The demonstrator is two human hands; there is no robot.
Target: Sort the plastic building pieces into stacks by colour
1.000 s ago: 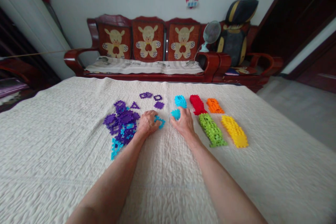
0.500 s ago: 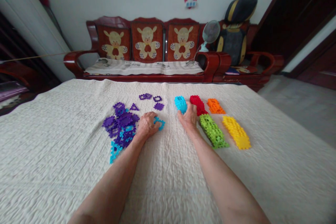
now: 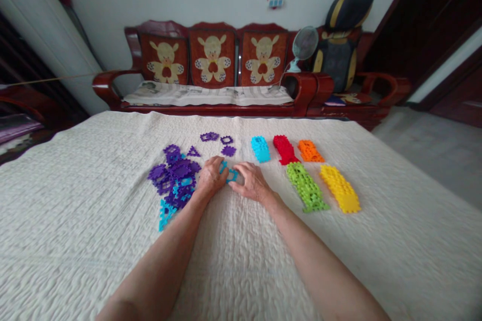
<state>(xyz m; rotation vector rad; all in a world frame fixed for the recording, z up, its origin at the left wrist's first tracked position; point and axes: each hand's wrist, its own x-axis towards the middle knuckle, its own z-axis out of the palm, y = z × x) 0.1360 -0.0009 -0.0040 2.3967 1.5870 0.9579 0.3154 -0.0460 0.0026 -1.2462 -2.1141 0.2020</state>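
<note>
My left hand (image 3: 213, 175) is closed with its fingers and thumb on light-blue interlocking toy tiles (image 3: 232, 176), just right of the purple pile. From the other side my right hand (image 3: 251, 181) pinches the same light-blue plastic between thumb and fingers. Fingers partly cover it, so I cannot tell how many tiles are there. A heap of purple tiles (image 3: 181, 170) mixed with light-blue ones lies beside my left wrist. Beyond my right hand a light-blue stack (image 3: 260, 149) lies on the cloth.
Toy tiles lie in red (image 3: 284, 149), orange (image 3: 311, 151), green (image 3: 307, 188) and yellow (image 3: 340, 189) stacks to the right. Several loose purple tiles (image 3: 228, 151) lie farther back. A quilted cream cloth (image 3: 241, 261) covers the table; a wooden sofa (image 3: 211, 109) stands behind it.
My right hand has left the light-blue stack and moved left to the light-blue tiles at my left hand. My left hand has barely moved.
</note>
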